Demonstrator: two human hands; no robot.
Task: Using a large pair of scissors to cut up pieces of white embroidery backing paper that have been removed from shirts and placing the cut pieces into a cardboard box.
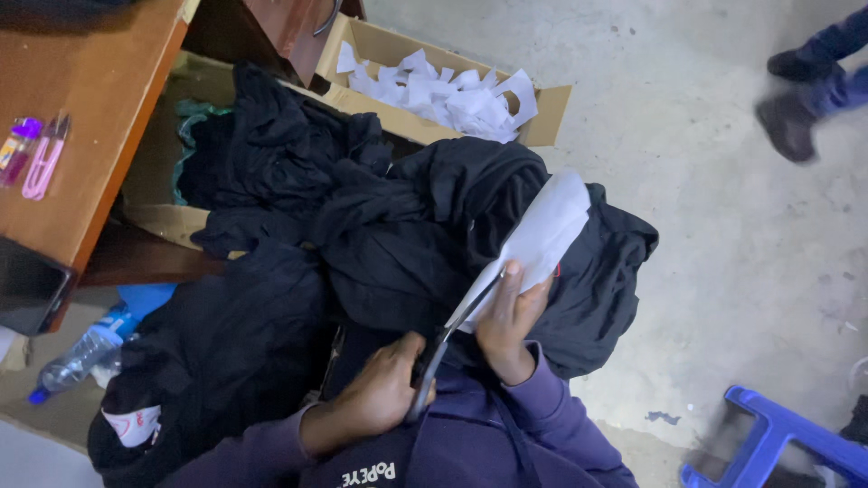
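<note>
My left hand (384,398) is closed around the handles of a pair of scissors (458,318). The blades point up and to the right, into the lower edge of a white sheet (545,230). My right hand (509,318) pinches that sheet from below, thumb on top, right beside the blades. Both hands work over a heap of black garments (380,235) lying on my lap and in front of me. Purple sleeves cover my forearms.
A cardboard box (553,113) holding several white cut scraps (452,95) stands behind the heap. At the left is a wooden table (90,99) with pink and purple lighters (36,154), and below it a plastic bottle (80,354). A blue stool (778,436) stands at the lower right; another person's shoes (796,99) are at the upper right.
</note>
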